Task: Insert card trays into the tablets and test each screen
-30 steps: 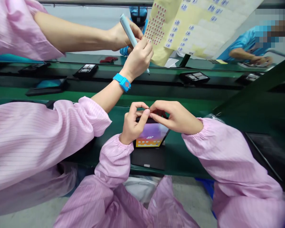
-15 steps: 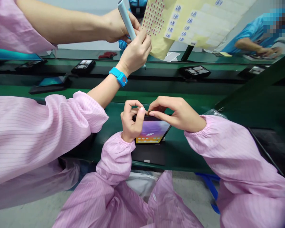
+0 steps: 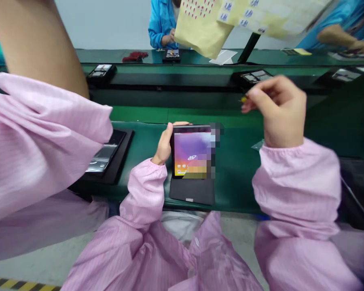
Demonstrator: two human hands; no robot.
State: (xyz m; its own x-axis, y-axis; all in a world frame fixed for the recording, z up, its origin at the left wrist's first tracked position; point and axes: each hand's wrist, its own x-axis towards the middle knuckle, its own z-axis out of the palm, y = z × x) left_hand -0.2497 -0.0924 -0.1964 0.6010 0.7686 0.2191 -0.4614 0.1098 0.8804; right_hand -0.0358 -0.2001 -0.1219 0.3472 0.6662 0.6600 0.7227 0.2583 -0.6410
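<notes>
My left hand (image 3: 164, 146) grips the left edge of a tablet (image 3: 190, 151), thumb on the front side and fingers behind the top. The tablet stands tilted up, its lit screen purple and yellow, its lower end at a black pad (image 3: 192, 190) on the green bench. Away to the upper right, my right hand (image 3: 280, 107) is raised with its fingertips pinched. A small yellow piece (image 3: 243, 99) shows at those fingertips, blurred and too small to name.
A co-worker's arm and pink sleeve (image 3: 48, 133) reach in from the left, above another tablet (image 3: 107, 151) on a black pad. Opened devices (image 3: 101, 70) sit in black trays along the line behind. Marked yellow sheets (image 3: 203, 34) hang above. People in blue (image 3: 160, 24) work across the bench.
My right hand has left the tablet's top edge and moved up and right. My left hand has gone from a pinch to holding the tablet's side. The co-worker's hands and pen have left view.
</notes>
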